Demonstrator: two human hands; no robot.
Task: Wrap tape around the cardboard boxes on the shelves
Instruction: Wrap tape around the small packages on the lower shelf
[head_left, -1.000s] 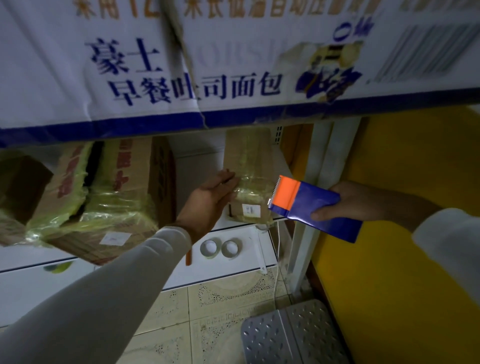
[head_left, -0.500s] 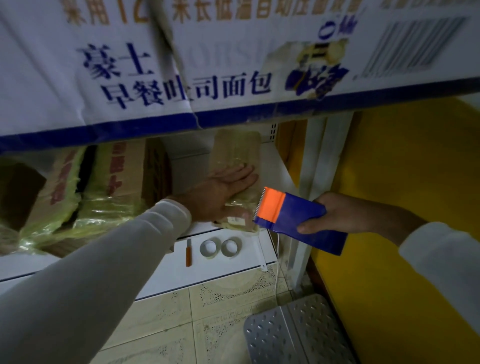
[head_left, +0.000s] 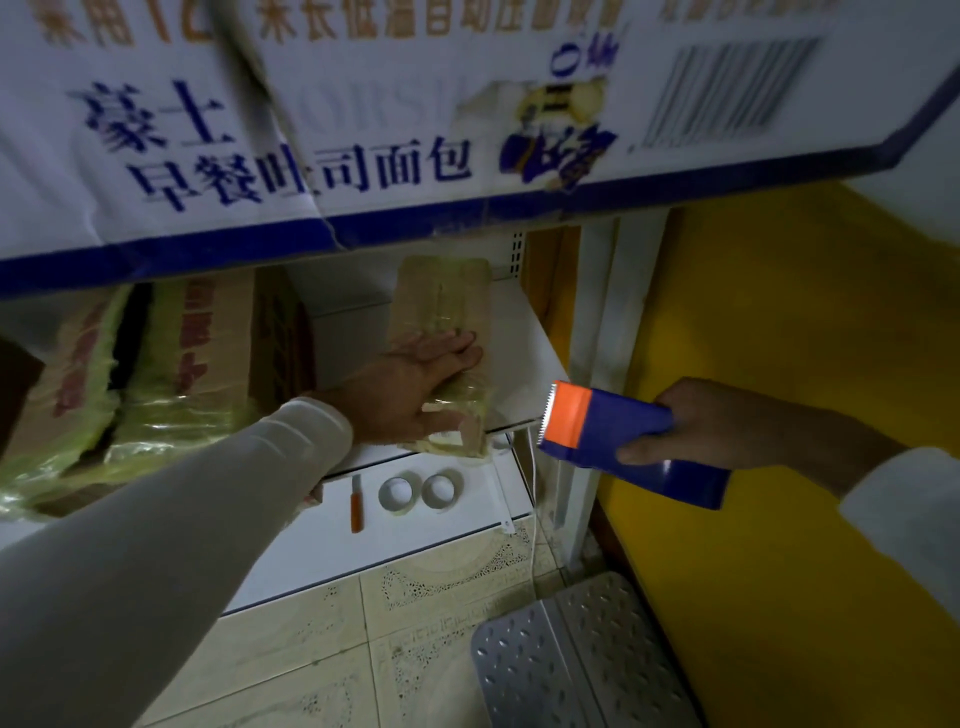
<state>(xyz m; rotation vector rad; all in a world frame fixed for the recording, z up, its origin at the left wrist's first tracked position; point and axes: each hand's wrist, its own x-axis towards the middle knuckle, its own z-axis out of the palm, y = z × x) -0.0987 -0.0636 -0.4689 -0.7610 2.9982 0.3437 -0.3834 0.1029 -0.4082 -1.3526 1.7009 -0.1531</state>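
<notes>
White carton (head_left: 363, 130) overhead reads "豪士 早餐吐司面包" in blue, beside a barcode.

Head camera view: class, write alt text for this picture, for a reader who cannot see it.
A person's left hand presses flat on a small tape-wrapped cardboard box on a white shelf, while the right hand holds a blue and orange tape dispenser beside it. Two tape rolls and an orange-handled tool lie on the shelf below.

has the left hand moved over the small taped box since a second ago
Yes. The left hand has slid from the left edge of the small taped box onto its top, fingers flat across it.
</notes>
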